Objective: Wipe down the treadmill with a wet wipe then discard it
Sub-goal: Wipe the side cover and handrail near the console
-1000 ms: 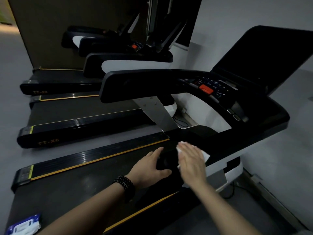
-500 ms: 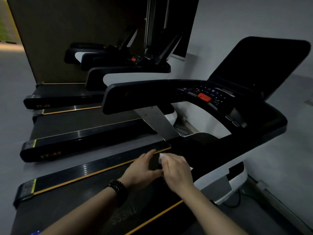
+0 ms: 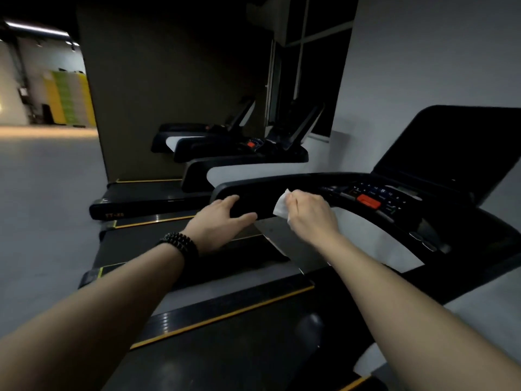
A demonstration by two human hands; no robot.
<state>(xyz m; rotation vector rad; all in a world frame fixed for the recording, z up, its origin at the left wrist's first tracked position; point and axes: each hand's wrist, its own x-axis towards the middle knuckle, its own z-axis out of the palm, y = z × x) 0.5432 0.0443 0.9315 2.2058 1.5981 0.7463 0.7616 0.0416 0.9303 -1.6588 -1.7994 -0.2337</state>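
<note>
The black treadmill (image 3: 439,230) stands in front of me, its left handrail (image 3: 265,190) running across the middle of the view. My right hand (image 3: 308,213) grips a white wet wipe (image 3: 281,206) and holds it against the handrail's side. My left hand (image 3: 218,222), with a dark bead bracelet on the wrist, reaches to the same rail a little to the left; its fingers lie over the top and its thumb stretches out below. The console with a red button (image 3: 368,201) lies just right of my right hand.
Three more treadmills (image 3: 239,162) stand in a row to the left, against a dark wall. The tilted black screen (image 3: 451,148) rises at the right. Grey floor (image 3: 48,193) spreads to the left. The black belt (image 3: 225,359) with yellow edge strips lies below my arms.
Both hands have risen from the low front of the deck up to the left handrail. The view has tilted upward with them, and the wipe pack has left the frame.
</note>
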